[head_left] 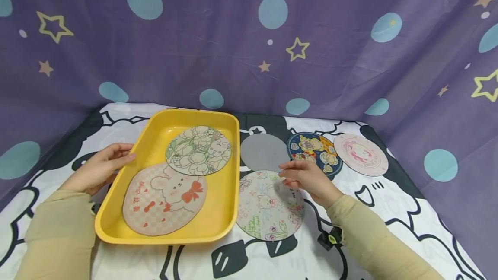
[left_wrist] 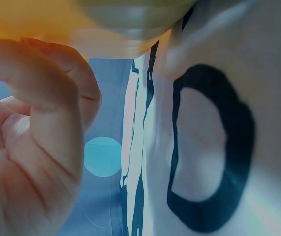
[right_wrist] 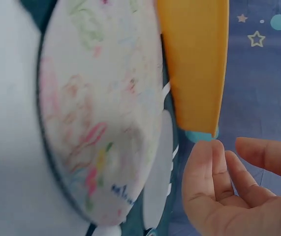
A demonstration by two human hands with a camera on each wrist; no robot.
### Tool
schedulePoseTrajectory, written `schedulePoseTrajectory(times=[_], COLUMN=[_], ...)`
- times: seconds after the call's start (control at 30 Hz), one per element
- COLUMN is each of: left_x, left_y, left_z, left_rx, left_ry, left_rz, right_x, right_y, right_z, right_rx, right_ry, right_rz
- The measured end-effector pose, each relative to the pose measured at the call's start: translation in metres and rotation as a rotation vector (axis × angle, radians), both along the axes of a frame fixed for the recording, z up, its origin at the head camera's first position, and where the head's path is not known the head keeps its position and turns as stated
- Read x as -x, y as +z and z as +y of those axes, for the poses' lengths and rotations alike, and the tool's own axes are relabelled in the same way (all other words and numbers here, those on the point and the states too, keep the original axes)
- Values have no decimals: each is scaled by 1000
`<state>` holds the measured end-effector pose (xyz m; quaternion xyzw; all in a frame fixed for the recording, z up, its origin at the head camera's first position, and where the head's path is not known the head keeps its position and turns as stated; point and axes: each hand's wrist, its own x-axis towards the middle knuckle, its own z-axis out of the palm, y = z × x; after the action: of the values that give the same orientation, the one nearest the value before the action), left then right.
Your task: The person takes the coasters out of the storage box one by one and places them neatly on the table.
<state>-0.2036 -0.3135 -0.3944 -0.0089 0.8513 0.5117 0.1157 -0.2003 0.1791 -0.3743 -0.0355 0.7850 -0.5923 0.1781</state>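
Note:
My left hand (head_left: 103,165) grips the left rim of a yellow tray (head_left: 218,224), with the thumb over the edge and curled fingers against its outside. Inside the tray lie two round mats: a pink bear mat (head_left: 165,202) at the front and a green floral mat (head_left: 198,150) that overlaps it behind. My right hand (head_left: 309,178) hovers with nothing in it, fingers loosely bent, above the right edge of a pale round mat with colourful drawings (head_left: 268,211). In the right wrist view, its fingertips (right_wrist: 206,152) are apart from that mat.
Behind the pale mat lies a plain grey round mat (head_left: 264,152). To its right are a dark blue cartoon mat (head_left: 311,144) and a pink-and-white round mat (head_left: 362,154). A black-and-white patterned cloth (head_left: 373,215) covers the table; a purple curtain (head_left: 233,46) hangs behind.

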Motion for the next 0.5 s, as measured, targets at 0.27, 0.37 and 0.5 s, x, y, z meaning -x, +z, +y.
schedulePoseTrajectory(times=[0.27, 0.37, 0.5], left_x=[0, 0, 0], left_y=[0, 0, 0], left_z=[0, 0, 0], left_rx=[-8, -7, -5], left_ry=[-4, -3, -2], left_rz=[1, 0, 2], right_x=[1, 1, 4], right_y=[11, 15, 22], right_z=[-17, -25, -37], right_rx=[111, 121, 142], right_ry=[21, 32, 45], right_rz=[-27, -17, -9])
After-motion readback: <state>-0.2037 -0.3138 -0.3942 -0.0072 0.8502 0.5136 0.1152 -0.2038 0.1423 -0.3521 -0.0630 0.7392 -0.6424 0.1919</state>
